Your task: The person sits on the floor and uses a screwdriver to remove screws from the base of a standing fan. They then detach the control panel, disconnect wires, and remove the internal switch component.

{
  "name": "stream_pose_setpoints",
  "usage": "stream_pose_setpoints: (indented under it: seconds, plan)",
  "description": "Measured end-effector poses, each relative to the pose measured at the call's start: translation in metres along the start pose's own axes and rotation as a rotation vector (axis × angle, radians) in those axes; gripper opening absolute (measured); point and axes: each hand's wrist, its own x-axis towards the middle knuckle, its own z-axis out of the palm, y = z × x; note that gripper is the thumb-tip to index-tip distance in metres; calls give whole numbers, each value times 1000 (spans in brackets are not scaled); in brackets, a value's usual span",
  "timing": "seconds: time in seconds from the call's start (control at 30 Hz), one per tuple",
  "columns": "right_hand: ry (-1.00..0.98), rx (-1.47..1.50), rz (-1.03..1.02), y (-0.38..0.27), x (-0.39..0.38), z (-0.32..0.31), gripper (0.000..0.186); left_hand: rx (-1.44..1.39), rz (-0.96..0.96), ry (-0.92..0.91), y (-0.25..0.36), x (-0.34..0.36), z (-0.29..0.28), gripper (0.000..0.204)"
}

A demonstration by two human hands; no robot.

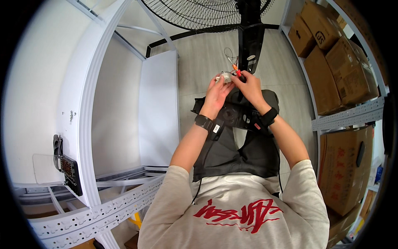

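The left hand [216,92] has its fingers clamped on a small white round part [226,76], held above the lap, just near the fan stand [250,37]. The right hand [247,85] grips an orange-handled screwdriver [237,71] against it. The fastening looks underway, not finished; thin wires [229,54] dangle loose.

Left hand [217,92] and right hand [247,86] raised, fingers pinched
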Motion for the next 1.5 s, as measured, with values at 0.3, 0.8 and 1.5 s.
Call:
stream_pose_setpoints:
  seconds: [0.3,0.8,1.5]
  plan:
    - [78,-59,34,-2,-10,13,35,-153,71,33,-17,1,18,28]
    - [-191,627,359,21,-5,27,28,-172,115,-66,-25,6,3,26]
    - [-166,678,215,9,-17,16,20,-90,268,-217,-17,-8,22,50]
